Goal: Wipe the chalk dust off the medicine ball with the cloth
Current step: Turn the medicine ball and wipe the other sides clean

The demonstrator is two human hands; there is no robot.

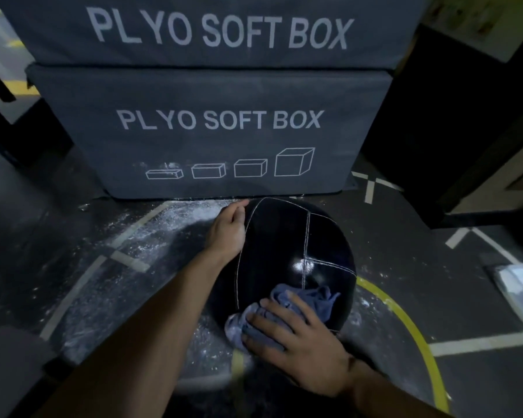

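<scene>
Pressing cloth (287, 309) under right hand (296, 342), medicine ball (284, 242)

The right hand (299, 336) presses a blue cloth (284, 309) against the black medicine ball (287, 251); the left hand (227, 233) braces the ball's far left side on the floor (73, 267).

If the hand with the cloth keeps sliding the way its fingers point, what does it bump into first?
Probably nothing new: the right hand points up over the medicine ball, so it would keep pushing the cloth toward the shiny seam crossing.
</scene>
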